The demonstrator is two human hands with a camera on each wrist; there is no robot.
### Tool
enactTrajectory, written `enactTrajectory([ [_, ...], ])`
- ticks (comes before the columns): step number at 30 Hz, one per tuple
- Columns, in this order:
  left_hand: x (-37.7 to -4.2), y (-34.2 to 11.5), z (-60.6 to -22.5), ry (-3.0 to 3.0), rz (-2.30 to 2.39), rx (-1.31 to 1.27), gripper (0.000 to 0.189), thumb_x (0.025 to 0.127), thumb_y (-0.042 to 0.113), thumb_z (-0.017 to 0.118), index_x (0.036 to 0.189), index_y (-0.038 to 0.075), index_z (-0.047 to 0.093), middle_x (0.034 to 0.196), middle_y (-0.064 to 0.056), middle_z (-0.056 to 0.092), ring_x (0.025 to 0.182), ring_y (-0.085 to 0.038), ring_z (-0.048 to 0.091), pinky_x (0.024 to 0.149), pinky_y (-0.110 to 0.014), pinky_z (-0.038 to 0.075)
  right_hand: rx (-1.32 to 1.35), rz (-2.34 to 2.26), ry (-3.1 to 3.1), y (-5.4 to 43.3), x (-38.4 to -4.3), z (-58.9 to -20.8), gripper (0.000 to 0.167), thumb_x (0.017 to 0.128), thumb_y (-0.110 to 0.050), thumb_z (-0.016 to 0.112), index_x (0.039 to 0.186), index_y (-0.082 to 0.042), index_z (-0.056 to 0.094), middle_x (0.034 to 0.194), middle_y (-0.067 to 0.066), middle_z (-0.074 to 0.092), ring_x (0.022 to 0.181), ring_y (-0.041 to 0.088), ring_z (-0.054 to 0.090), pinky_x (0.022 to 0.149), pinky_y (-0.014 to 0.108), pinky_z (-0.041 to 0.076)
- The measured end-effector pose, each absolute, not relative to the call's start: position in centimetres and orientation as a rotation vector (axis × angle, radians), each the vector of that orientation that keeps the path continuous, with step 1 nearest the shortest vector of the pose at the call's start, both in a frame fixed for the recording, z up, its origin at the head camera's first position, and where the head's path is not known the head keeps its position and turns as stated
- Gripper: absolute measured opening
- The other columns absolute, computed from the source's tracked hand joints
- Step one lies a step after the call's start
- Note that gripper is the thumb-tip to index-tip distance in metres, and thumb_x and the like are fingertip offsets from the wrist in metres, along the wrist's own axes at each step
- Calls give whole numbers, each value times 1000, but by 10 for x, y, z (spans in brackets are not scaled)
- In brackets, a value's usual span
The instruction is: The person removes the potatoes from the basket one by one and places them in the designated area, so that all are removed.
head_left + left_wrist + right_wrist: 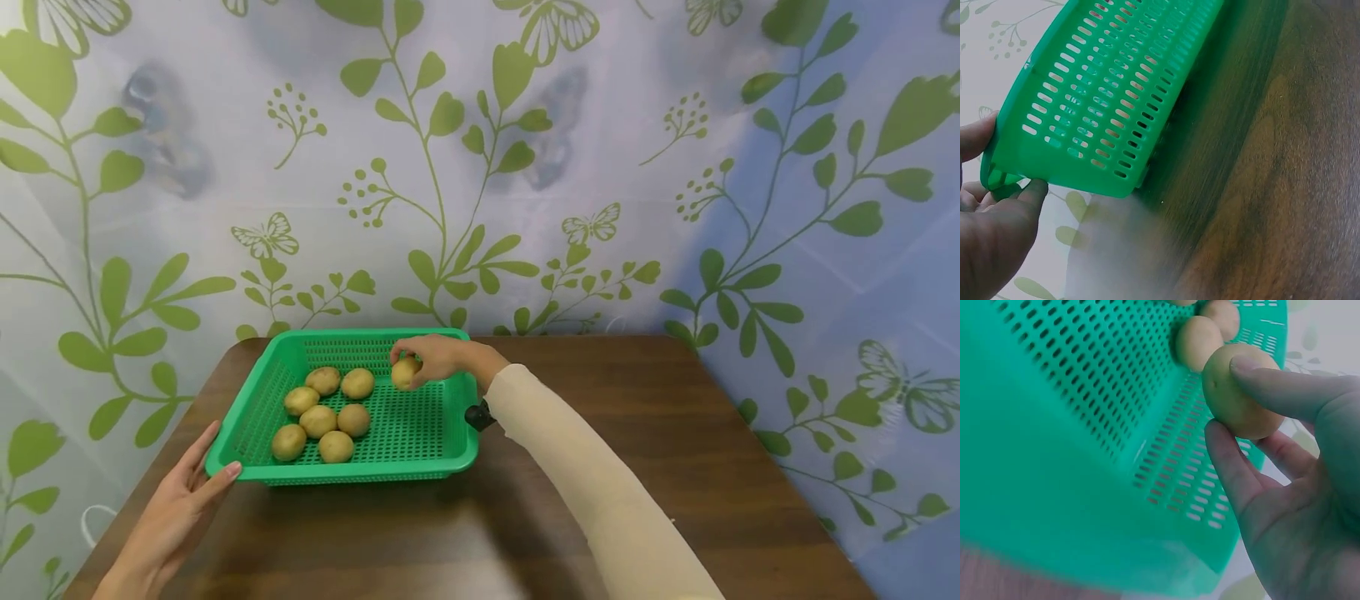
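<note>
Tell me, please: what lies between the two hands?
The head view shows seven loose potatoes in the green basket, between the left hand and the right hand.

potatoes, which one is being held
The rightmost potato in the head view: the right hand grips it, while the other seven lie to its left in the basket.

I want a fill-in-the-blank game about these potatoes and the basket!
1. The left hand grips a basket whose colour is ____.
2. The right hand holds one potato between its fingers and ____.
3. Counting them, the other potatoes lying in the basket number ____.

Missing words: green; thumb; seven.
</note>
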State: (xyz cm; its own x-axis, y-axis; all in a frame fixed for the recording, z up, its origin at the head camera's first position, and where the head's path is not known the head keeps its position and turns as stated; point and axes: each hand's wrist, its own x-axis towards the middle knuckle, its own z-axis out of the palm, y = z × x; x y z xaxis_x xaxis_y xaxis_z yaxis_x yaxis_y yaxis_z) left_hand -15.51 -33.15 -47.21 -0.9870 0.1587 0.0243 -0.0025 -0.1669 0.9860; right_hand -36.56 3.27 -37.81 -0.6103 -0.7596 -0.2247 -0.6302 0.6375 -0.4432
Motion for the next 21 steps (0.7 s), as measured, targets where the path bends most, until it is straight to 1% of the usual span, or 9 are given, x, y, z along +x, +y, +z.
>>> enactTrajectory([
  [5,-157,-328,-478,1889,2391,207,81,111,0,45,167,23,-7,172,0,-7,130,7,47,101,-13,45,-1076,-495,2444,49,-364,-370,49,100,-15,73,144,-13,53,139,9,54,123,22,55,91,32,51],
  [8,-157,-329,-479,1871,2406,227,80,111,-2,44,167,23,-8,172,-2,-7,131,6,47,102,-14,45,-1061,-520,2446,59,-366,-368,49,100,-14,73,144,-14,52,139,10,54,120,21,56,91,32,51],
  [11,-157,-328,-479,1890,2383,236,80,111,0,43,167,23,-9,171,0,-9,131,8,46,102,-13,44,-1040,-527,2472,71,-367,-364,48,100,-16,74,143,-16,54,140,10,54,116,21,57,90,33,52],
  [16,-158,-327,-477,1898,2387,266,79,112,-1,42,167,23,-9,171,2,-12,133,9,43,104,-13,43,-1023,-578,2502,91,-365,-357,50,99,-15,74,144,-12,53,140,12,54,110,23,59,88,36,52],
  [21,-158,-327,-479,1870,2402,294,79,111,-4,39,166,21,-12,171,3,-13,133,10,42,105,-14,42,-1039,-579,2526,107,-362,-356,50,99,-14,74,144,-9,53,137,13,55,105,22,60,87,37,52],
])
